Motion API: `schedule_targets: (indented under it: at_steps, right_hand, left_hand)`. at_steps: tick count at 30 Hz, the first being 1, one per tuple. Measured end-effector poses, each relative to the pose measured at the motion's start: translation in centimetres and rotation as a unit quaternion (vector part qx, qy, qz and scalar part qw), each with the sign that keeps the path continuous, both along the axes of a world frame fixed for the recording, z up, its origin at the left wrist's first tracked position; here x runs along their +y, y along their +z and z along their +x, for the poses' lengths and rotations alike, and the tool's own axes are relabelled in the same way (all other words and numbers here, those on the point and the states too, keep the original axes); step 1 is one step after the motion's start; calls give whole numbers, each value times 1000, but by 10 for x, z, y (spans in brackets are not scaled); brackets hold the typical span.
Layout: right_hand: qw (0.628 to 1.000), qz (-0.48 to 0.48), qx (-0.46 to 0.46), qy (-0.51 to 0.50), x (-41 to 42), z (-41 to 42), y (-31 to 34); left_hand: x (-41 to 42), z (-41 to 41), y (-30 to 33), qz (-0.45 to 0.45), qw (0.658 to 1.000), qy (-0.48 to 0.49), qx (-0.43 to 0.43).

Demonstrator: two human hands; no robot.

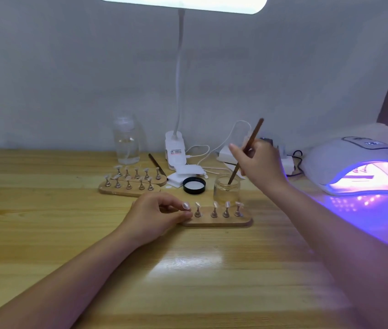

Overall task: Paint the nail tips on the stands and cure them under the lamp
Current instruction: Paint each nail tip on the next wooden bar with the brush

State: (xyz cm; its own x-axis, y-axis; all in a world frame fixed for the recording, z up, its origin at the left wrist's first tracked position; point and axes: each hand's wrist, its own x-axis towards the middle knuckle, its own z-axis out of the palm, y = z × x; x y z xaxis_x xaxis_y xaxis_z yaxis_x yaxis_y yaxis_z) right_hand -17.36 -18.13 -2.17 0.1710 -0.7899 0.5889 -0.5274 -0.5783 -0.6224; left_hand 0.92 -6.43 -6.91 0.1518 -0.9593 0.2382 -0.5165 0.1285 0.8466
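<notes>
A small wooden stand (221, 223) with several nail tips on metal pegs lies mid-table. My left hand (157, 216) pinches the leftmost peg, whose nail tip (185, 205) shows above the fingers. My right hand (260, 163) grips a brown brush (253, 136) with its tip dipped in a small open glass jar (226, 189) just behind the stand. The curing lamp (359, 165) stands at the right, glowing purple, with a stand partly visible inside it.
Two more wooden stands (128, 189) with nail tips lie at the back left, a second brush (157, 164) beside them. A black jar lid (194, 185), white pads (183, 174), a clear bottle (126, 141), a desk lamp base (175, 150) and cables crowd the back.
</notes>
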Motion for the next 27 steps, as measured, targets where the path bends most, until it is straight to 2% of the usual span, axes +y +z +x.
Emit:
schedule_targets:
  at_steps: [3, 8, 11, 17, 27]
  right_hand:
    - [999, 25, 36, 20, 0, -3, -7]
    - [1000, 7, -5, 17, 0, -6, -2]
    - [999, 25, 26, 27, 2, -6, -4]
    - [996, 10, -82, -32, 0, -10, 3]
    - [978, 74, -161, -106, -4, -25, 3]
  left_hand:
    - [1, -1, 3, 0, 1000, -4, 3]
    - [2, -3, 4, -1, 1000, -1, 6]
    - [3, -4, 5, 4, 1000, -3, -5]
    - [6, -7, 5, 20, 993, -1, -115]
    - [3, -6, 3, -5, 995, 12, -99]
